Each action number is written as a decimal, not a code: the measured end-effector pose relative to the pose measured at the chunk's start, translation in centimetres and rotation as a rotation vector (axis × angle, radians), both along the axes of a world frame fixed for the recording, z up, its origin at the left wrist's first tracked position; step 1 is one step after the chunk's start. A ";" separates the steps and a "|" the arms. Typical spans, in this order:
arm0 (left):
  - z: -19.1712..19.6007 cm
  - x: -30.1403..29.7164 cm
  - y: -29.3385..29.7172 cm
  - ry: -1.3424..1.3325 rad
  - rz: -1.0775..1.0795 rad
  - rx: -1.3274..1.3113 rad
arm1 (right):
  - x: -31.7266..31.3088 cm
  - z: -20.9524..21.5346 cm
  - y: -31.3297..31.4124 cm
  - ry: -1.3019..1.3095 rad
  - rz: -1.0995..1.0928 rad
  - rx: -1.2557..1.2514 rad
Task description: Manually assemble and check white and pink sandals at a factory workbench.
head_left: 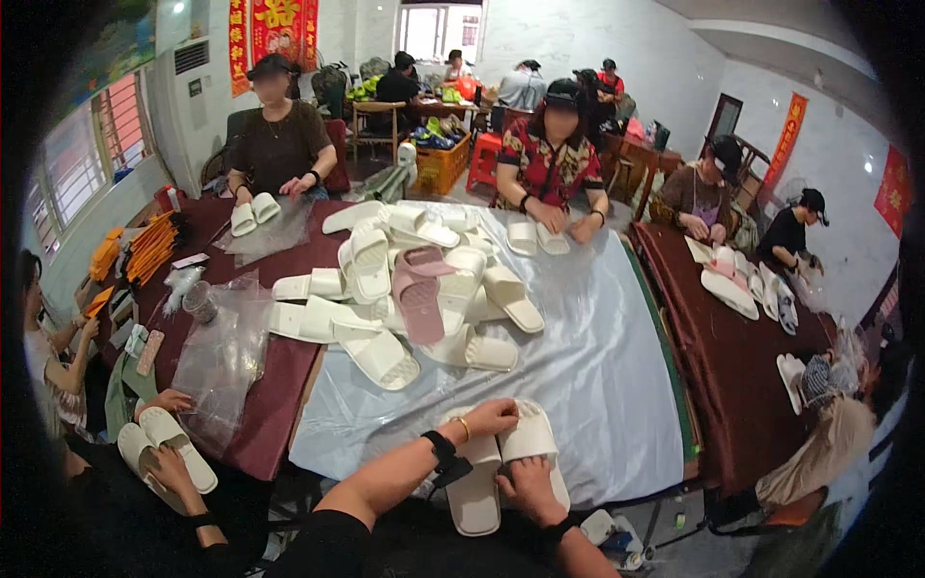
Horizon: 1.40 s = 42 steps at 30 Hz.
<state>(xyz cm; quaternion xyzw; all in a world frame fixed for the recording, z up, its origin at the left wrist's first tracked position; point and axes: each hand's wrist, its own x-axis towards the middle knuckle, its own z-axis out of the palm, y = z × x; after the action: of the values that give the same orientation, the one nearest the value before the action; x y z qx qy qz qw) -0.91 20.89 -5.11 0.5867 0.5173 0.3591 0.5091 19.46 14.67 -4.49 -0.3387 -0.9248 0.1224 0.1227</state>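
Observation:
A pair of white slippers lies side by side at the table's front edge, a left slipper [474, 509] and a right slipper [532, 441]. My left hand [492, 418], with a gold ring-shaped bracelet at the wrist, reaches across to their far end, its fingers curled at the slipper. Lower down, my right hand [533, 486] grips the right slipper below its strap, fingertips on the footbed. Beyond my hands is a heap of white slippers [385, 358], with a mauve slipper [421, 299] on top.
Pale blue sheeting [597, 366] covers my table. At left, a person holds white slippers [154, 453] near clear plastic bags [226, 356]. Across the table, two people handle slippers. A maroon-covered table [713, 376] stands at right, with more people. An orange crate [441, 164] is behind.

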 end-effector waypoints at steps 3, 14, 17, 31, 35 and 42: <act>-1.1 -0.2 0.4 0.041 0.065 0.057 | -0.1 -0.4 0.2 -0.035 -0.005 0.016; 1.5 -0.5 -1.6 0.072 0.342 0.189 | 2.3 1.1 1.0 0.581 -0.133 0.003; 1.4 -0.4 -2.6 0.056 0.335 0.260 | 0.2 4.5 2.2 0.620 -0.239 -0.072; -0.1 -0.8 -3.1 -0.130 0.455 0.162 | -6.1 0.6 9.2 0.675 -0.202 -0.569; -0.7 -0.8 -3.1 -0.248 0.489 0.108 | -5.9 -0.4 9.5 0.849 -0.258 -0.748; -0.7 -0.1 -3.2 -0.134 0.501 0.161 | -5.1 -0.4 9.5 0.898 -0.248 -0.785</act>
<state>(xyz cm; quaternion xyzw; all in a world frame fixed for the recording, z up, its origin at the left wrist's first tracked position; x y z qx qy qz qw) -1.02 17.74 -5.77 0.4541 0.5811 0.5519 0.3892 14.35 24.17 -4.85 -0.3792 -0.6219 0.5700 0.3801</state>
